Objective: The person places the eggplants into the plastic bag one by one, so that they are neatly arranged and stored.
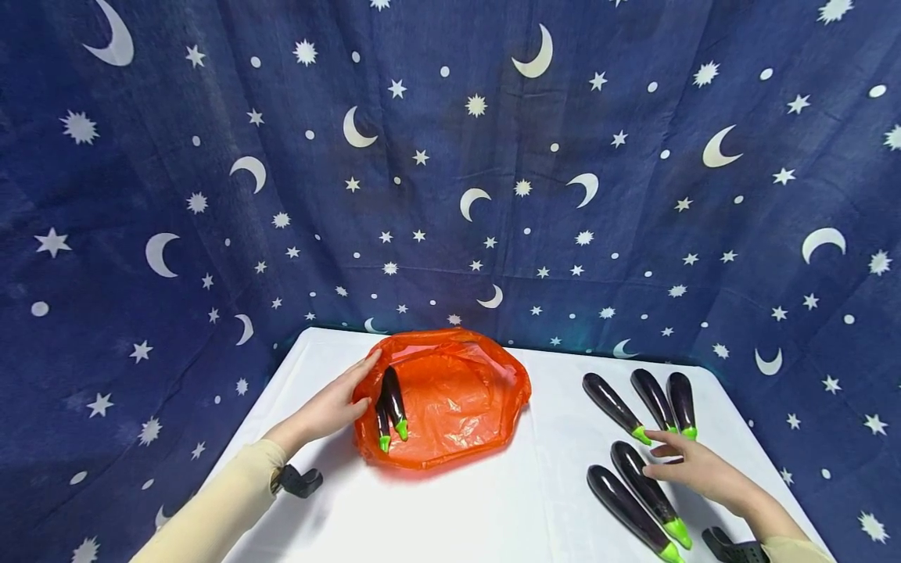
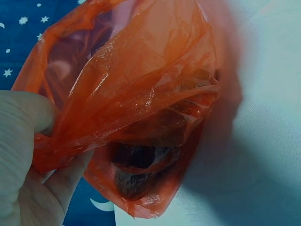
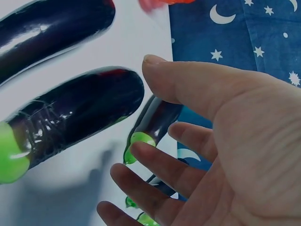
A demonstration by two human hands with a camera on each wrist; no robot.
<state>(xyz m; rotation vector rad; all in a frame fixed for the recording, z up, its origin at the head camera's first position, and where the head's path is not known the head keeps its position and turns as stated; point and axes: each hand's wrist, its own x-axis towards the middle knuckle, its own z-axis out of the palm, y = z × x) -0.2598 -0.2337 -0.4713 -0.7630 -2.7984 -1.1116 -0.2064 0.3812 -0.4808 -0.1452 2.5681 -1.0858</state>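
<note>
An orange plastic bag (image 1: 450,407) lies on the table with its mouth spread wide. My left hand (image 1: 327,407) grips its left rim, the thin plastic pinched between thumb and fingers in the left wrist view. Inside, against the bag's left wall, are two dark eggplants (image 1: 396,399) with green stems. My right hand (image 1: 693,467) hovers at the right over loose eggplants, its fingers spread and holding nothing. Nearest to its thumb is a glossy eggplant (image 3: 89,101) with clear wrap near the stem. Another eggplant (image 1: 626,504) lies alongside that one, nearer the table's front.
Behind the right hand, three more eggplants (image 1: 653,399) lie with their green stems toward me. A white cloth covers the table (image 1: 450,516). Its back edge meets a dark blue curtain (image 1: 436,195) with moons and stars.
</note>
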